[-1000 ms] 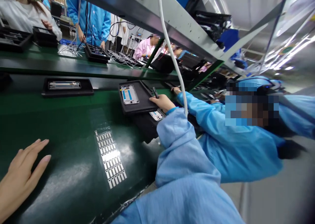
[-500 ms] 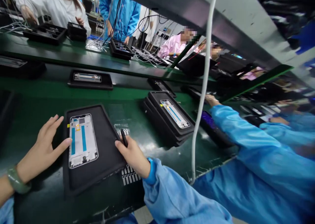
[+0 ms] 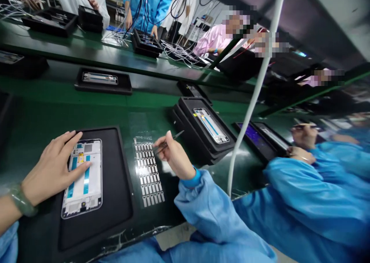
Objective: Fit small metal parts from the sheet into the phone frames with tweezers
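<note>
My left hand rests open over the left edge of a silver phone frame, its thumb lying across the frame's blue strips. The frame sits in a shallow black tray on the green bench. In my right hand is a pair of dark tweezers, gripped between thumb and fingers with the pointed end toward the upper right. That hand hovers beside the upper right of a clear sheet of small white-and-black stickers, which lies right of the tray.
A stack of black trays with another phone frame stands to the right. A white cable hangs across the view. At right, a co-worker's blue sleeve reaches over the bench. More trays lie along the back.
My right hand has left the tray's edge and moved right and up, uncovering the sticker sheet. The tray has shifted left and down, and my left hand now lies farther over the phone frame.
</note>
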Motion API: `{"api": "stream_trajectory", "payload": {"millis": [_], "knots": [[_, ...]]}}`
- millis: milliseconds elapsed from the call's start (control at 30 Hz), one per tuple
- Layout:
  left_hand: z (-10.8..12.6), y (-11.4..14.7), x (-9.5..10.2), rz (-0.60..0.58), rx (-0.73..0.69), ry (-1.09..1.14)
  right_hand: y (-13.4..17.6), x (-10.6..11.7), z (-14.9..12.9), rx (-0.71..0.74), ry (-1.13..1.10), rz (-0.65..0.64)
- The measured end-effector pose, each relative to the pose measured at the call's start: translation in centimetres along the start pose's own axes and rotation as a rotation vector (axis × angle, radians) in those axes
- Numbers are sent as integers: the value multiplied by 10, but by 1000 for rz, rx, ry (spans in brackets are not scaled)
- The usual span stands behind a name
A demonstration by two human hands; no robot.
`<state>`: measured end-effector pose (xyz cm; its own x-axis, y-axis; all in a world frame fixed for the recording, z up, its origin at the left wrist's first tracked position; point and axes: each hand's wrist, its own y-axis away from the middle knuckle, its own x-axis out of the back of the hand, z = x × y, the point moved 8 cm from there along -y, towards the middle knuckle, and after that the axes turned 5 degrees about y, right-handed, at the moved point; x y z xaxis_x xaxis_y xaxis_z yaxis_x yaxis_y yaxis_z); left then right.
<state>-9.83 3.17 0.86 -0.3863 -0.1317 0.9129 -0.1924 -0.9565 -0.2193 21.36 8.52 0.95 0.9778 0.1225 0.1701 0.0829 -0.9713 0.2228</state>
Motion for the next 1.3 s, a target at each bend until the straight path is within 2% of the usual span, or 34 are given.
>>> {"api": "stream_trajectory", "payload": {"millis": [67, 167, 233, 333, 433, 567, 933, 1300], "knots": [[14, -4, 4, 28, -44, -40, -12, 1, 4, -8, -130, 24], [55, -13, 0, -17, -222, -52, -27, -11, 9, -12, -218, -13], [88, -18, -10, -88, -336, -36, -35, -18, 12, -14, -186, -11], [129, -23, -33, -190, -436, -52, -44, -24, 19, 7, -39, 27], [150, -28, -51, -246, -461, -64, -49, -28, 24, 33, 69, 49], [153, -31, -59, -260, -443, -49, -51, -32, 25, 59, 88, 43], [152, -30, -56, -225, -431, 8, -49, -31, 25, 10, -18, 68], [153, -31, -56, -251, -421, 18, -49, -33, 23, -3, -45, 43]]}}
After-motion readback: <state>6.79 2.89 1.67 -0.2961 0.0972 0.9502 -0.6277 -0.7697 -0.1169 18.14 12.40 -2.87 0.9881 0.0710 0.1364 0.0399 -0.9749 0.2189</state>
